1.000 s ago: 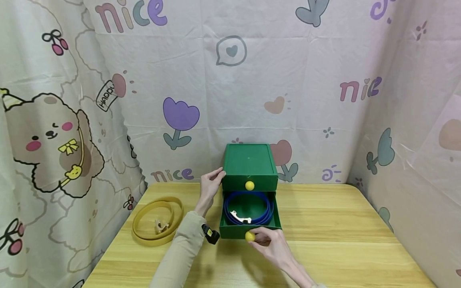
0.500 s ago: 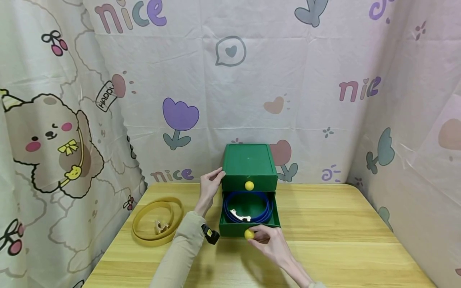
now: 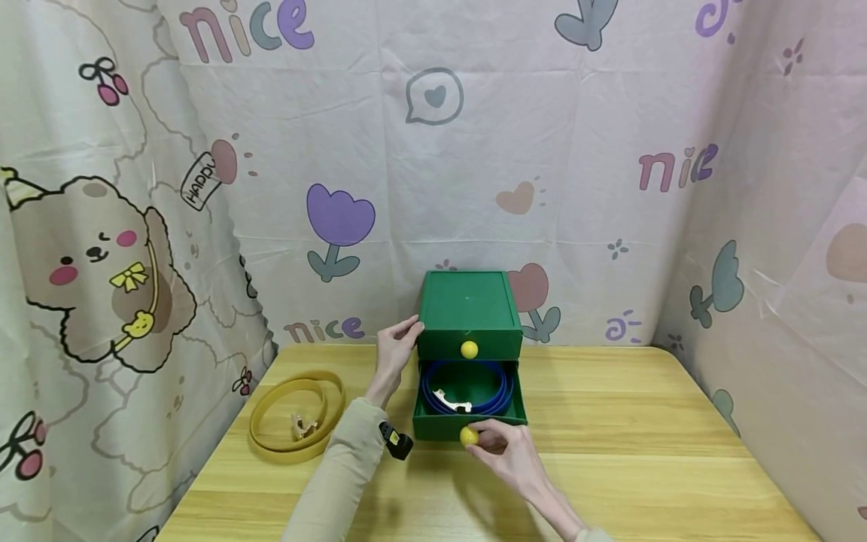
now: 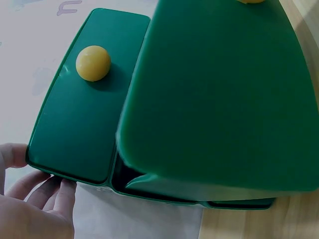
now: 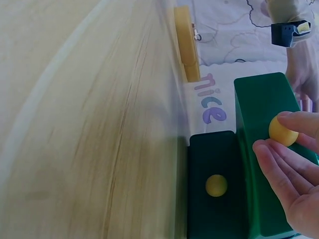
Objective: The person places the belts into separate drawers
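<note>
My right hand (image 3: 511, 459) pinches the yellow round knob (image 3: 469, 435) of the pulled-out green drawer (image 3: 440, 430). Coiled inside that drawer is a blue belt (image 3: 504, 397) with a shiny metal buckle (image 3: 450, 401). The fingertips of my left hand (image 3: 394, 357) rest against the upper left edge of the green drawer cabinet (image 3: 469, 301). In the left wrist view, the thumb and fingers (image 4: 65, 196) touch the cabinet's corner and side. Above the pulled-out drawer, the closed top drawer has its own yellow knob (image 4: 93, 63).
A coiled yellow belt (image 3: 264, 440) with a metal buckle lies on the wooden table (image 3: 609, 421), left of the left forearm. The right wrist view reveals a closed lower drawer (image 5: 216, 214) near the table. A patterned curtain (image 3: 474, 150) hangs behind the cabinet.
The right hand and the drawer it holds by the knob have moved slightly inward, toward the cabinet. The blue belt has moved with the drawer. The left hand keeps its place.
</note>
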### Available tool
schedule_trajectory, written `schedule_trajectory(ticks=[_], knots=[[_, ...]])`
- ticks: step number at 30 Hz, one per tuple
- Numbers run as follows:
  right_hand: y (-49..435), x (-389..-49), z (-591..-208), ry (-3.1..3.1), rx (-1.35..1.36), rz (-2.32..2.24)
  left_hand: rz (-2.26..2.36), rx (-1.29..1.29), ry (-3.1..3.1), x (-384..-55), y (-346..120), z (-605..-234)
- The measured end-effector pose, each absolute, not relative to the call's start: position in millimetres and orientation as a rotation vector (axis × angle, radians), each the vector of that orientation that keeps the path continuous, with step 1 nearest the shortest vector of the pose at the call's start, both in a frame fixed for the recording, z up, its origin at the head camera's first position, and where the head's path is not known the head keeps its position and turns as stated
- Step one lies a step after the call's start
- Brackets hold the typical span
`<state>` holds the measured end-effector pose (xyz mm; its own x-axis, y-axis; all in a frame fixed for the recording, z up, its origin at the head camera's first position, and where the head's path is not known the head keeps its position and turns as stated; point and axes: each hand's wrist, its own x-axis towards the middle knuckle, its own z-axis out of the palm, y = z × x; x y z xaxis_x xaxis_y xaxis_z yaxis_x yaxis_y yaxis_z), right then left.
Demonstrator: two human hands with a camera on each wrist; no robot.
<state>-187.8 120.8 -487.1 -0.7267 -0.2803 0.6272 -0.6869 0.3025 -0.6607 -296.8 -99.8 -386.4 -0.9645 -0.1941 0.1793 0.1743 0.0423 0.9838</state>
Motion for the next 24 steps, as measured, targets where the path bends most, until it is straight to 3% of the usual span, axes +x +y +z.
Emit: schedule_trajectory(ticks=[24], knots=[[115.3,-193.8,-483.2,-2.247,0.693,1.439,-1.993,0.01,-2.065,-296.6,-99.8,-386.6]])
